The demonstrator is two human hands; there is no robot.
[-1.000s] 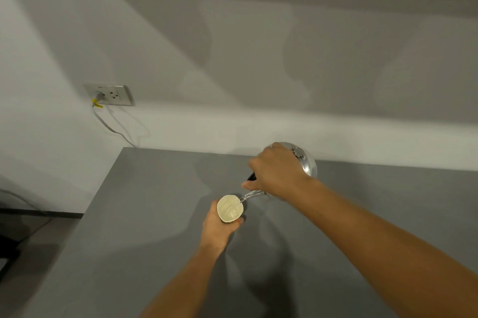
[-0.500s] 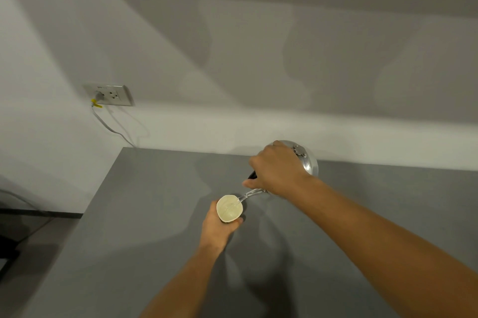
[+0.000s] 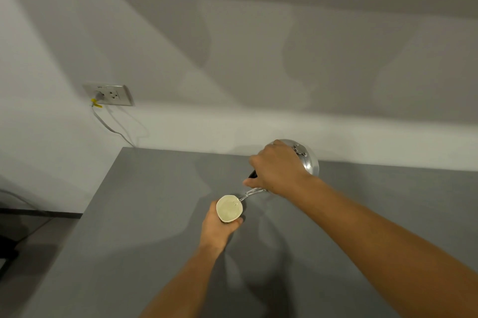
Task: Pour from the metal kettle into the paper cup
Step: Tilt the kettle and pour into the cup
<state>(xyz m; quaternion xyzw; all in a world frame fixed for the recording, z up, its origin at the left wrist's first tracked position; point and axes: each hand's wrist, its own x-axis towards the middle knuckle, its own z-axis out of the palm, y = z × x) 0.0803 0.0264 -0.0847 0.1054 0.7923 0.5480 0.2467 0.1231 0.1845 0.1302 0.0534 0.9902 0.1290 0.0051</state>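
The metal kettle (image 3: pixel 309 162) hangs tilted above the far middle of the grey bench (image 3: pixel 155 214), its shiny round body toward the wall and its thin curved spout (image 3: pixel 252 193) angled down and to the left. The spout tip reaches the right rim of the paper cup (image 3: pixel 229 208), and a thin stream runs from it into the cup. Pale liquid shows inside the cup, which looks nearly full.

The right hand (image 3: pixel 278 168) has its grip wrapped closed over the kettle's dark handle (image 3: pixel 252 174), covering most of the kettle's top; only the end of the handle and the right side of the body show past the knuckles. The left hand (image 3: pixel 217 231) has its grip closed around the cup from below and the near side, with the fingertips (image 3: pixel 239 220) curling up at the cup's right edge. Whether the cup rests on the bench or is lifted off it cannot be told.

Both forearms cross the near bench. On the wall to the far left is a power outlet (image 3: pixel 110 95) with a plugged-in grey cable (image 3: pixel 108 128) that drops behind the bench's far left corner, well apart from the hands. Soft shadows lie on the wall and bench.
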